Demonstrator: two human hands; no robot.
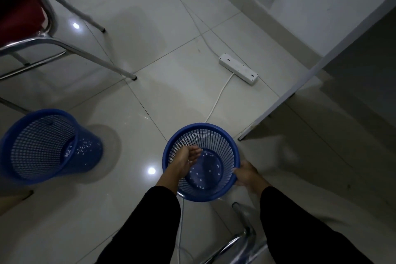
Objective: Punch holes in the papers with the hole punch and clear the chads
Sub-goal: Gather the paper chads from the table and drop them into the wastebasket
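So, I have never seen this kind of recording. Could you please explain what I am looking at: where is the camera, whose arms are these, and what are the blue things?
There is one picture, taken by a camera worn on a person's head, looking down at a tiled floor. The two arms in black sleeves belong to that person. The right hand grips the rim of a blue mesh wastebasket. The left hand reaches inside it, open, holding nothing that I can see. The small white dots on its bottom look like paper chads. A second blue basket stands to the left. A white power strip lies on the floor.
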